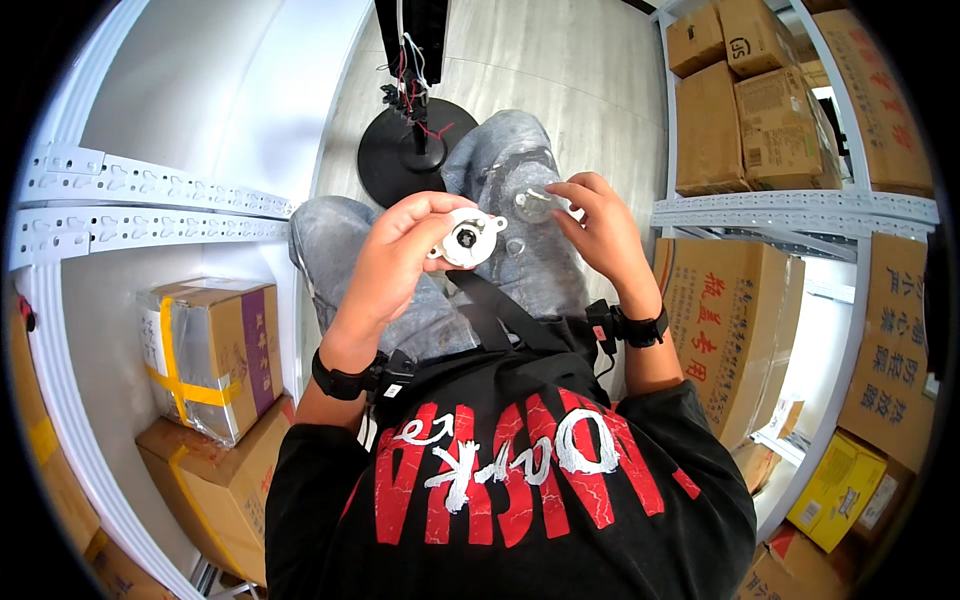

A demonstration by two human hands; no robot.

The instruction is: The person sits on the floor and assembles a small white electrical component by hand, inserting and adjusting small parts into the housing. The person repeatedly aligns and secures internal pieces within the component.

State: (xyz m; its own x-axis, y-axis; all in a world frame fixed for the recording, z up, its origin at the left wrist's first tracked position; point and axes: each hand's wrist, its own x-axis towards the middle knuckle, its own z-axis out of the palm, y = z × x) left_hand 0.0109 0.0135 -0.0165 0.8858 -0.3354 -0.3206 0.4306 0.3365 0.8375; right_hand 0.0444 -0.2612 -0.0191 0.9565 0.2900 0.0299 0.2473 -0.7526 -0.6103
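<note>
My left hand [398, 250] is closed on a round white housing [484, 246]. It has a dark centre and two small ears with holes on its rim. Thumb and fingers pinch it from the left, above my lap. To its right, my right hand [603, 228] has its thumb and index finger curled at the edge of a small translucent round piece [536, 210] with a whitish bit on top. That piece shows over my right jeans leg, and its exact outline is hard to make out. A black band sits on each wrist.
Beyond my knees, a black stand [420, 150] with loose wires rises from a round base. White metal shelves [160, 190] flank me on both sides. Cardboard boxes [735, 320] fill the right racks, with a yellow box [838, 490] low down. Taped cartons [215, 350] stand at left.
</note>
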